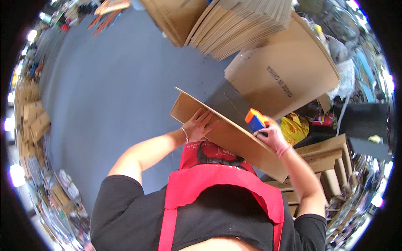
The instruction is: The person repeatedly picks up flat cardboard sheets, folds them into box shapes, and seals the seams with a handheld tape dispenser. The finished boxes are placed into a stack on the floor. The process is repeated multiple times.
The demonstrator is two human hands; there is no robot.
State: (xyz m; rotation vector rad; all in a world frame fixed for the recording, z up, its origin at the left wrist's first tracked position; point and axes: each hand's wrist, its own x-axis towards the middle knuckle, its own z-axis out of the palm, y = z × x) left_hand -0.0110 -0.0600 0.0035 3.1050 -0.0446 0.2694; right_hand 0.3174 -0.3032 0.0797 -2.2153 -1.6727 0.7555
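Flat cardboard (238, 140) rests against the left hand (199, 126).

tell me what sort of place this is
Probably a warehouse or packing area: a thick stack of flat cardboard, piled cartons along the picture's left edge, and a cardboard panel against the left hand.

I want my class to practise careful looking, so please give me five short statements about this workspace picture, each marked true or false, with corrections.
1. The left hand rests on the cardboard piece. True.
2. The right hand is empty. False: the right hand holds a blue-and-orange tool.
3. The person's apron is red. True.
4. The yellow bag is left of the cardboard piece. False: the yellow bag is to its right.
5. The floor is grey-blue. True.
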